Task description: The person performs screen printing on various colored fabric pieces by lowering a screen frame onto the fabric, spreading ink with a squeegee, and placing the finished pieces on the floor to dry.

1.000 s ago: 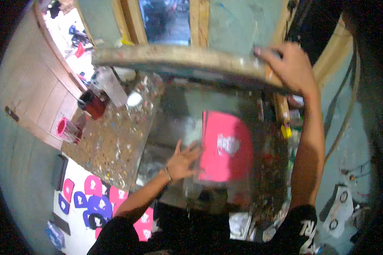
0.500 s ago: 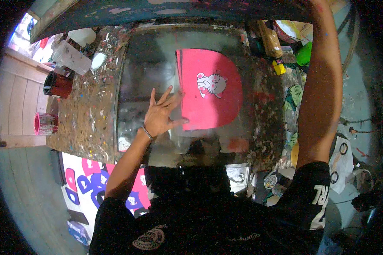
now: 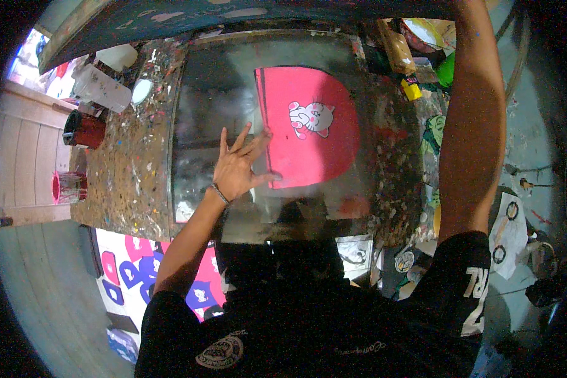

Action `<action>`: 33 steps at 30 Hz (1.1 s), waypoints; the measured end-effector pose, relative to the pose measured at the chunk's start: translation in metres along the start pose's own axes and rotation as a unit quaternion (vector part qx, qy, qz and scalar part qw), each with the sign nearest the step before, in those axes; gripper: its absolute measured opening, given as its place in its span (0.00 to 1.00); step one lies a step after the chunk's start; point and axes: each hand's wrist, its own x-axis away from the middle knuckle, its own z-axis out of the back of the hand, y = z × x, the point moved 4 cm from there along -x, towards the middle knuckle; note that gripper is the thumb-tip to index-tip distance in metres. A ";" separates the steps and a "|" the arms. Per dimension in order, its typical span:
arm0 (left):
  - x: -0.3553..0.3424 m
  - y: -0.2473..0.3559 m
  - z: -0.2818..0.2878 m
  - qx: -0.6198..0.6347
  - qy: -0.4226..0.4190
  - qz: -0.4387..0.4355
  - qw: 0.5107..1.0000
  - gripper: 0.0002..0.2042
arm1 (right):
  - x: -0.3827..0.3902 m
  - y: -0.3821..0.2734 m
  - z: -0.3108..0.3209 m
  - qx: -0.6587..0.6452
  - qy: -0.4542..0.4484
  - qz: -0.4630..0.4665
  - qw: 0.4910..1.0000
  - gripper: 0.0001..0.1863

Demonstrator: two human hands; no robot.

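Observation:
A pink, round-ended cut piece (image 3: pixel 312 160), which looks like fabric, lies flat on the dark glossy board (image 3: pixel 201 151). It bears a printed white cat (image 3: pixel 313 120) and has a dark strip along its straight left edge. My left hand (image 3: pixel 236 170) rests on the board with fingers spread, its thumb and fingertips touching that edge. My right arm (image 3: pixel 472 138) reaches up to the far edge of the view, beside a raised, paint-smeared framed panel (image 3: pixel 233 19). The right hand itself lies beyond the picture, so its grip is hidden.
Paint-spattered tabletop (image 3: pixel 129 183) surrounds the board. On the left stand a dark red tub (image 3: pixel 85 129), a pink-rimmed cup (image 3: pixel 69 187) and a whitish container (image 3: pixel 101 88). A yellow item (image 3: pixel 411 89) and crumpled green cloth (image 3: pixel 435 132) sit right. Printed pieces (image 3: pixel 148 271) lie lower left.
The whole view has shifted slightly, and the raised panel sits a little higher in the picture. My left hand keeps its place at the pink piece's edge.

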 end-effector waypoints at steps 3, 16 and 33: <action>-0.001 0.001 -0.001 0.008 0.005 -0.003 1.000 0.46 | -0.010 0.010 -0.008 0.005 0.050 0.022 0.998 0.28; -0.003 0.004 0.003 0.004 -0.034 0.018 0.999 0.49 | -0.008 0.009 -0.009 -0.004 0.033 0.006 0.999 0.25; -0.001 0.003 0.001 -0.013 -0.024 0.008 1.000 0.49 | -0.004 0.004 -0.005 0.064 0.036 -0.010 0.997 0.33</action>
